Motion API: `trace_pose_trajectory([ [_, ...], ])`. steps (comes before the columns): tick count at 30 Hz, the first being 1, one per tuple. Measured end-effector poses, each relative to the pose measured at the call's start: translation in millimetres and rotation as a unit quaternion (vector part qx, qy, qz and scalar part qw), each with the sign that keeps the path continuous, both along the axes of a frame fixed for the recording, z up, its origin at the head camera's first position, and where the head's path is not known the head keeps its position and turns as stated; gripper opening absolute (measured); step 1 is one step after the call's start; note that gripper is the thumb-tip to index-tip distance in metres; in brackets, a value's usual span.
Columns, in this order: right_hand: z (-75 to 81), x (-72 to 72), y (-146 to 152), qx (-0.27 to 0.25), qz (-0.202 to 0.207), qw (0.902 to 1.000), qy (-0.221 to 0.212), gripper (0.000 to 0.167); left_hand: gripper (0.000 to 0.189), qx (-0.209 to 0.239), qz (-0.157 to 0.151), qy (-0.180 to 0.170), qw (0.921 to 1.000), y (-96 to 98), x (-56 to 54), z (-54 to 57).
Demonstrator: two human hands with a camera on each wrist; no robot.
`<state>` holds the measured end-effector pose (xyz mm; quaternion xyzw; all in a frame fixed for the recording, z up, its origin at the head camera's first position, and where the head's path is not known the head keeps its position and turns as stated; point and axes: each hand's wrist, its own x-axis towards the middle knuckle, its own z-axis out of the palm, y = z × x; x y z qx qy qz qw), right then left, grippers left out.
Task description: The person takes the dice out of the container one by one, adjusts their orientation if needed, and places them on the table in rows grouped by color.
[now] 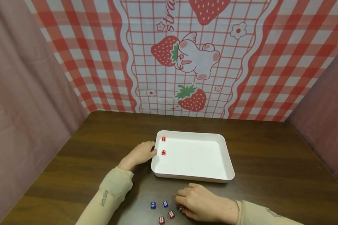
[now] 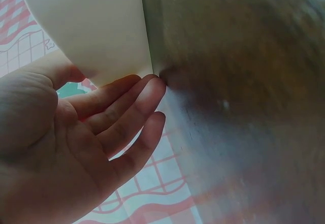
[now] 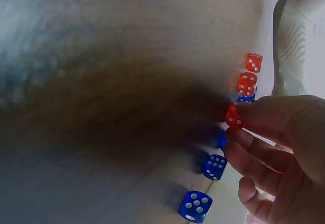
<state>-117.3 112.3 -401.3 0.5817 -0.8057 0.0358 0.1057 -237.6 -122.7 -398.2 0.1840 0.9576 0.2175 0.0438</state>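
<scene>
The left hand (image 1: 140, 153) grips the left wall of the white rectangular tray (image 1: 195, 157) on the dark brown wood-grain worktop (image 1: 259, 156). Two red cubic dice (image 1: 163, 152) lie inside, near that wall. The right hand (image 1: 198, 201) pinches a translucent red die (image 3: 234, 117) in front of the tray; blue cubic dice (image 3: 215, 167) and white-pipped red dice (image 3: 247, 84) lie beside this hand.

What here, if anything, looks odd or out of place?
The strawberry-print cloth behind the table looks turned sideways: its lettering runs vertically and its cartoon animal lies on its side. The dice and white tray show no visible damage.
</scene>
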Motion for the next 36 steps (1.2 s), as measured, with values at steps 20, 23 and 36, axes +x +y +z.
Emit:
trace_pose_trajectory([
  [20,4.9,0.9,-0.6,-0.006,0.002,1.0,-0.005,0.016,0.014,0.003,-0.002,0.003,1.0,-0.9,-0.8,-2.0],
  [23,8.9,-1.6,-1.6,-0.005,0.002,1.0,-0.001,0.015,0.014,0.002,-0.002,0.004,1.0,-0.9,-0.9,-2.3],
  [36,33.3,-22.0,-6.1,-0.004,-0.019,0.9996,0.018,0.009,0.014,-0.001,-0.003,0.001,1.0,-0.6,0.5,-0.5],
])
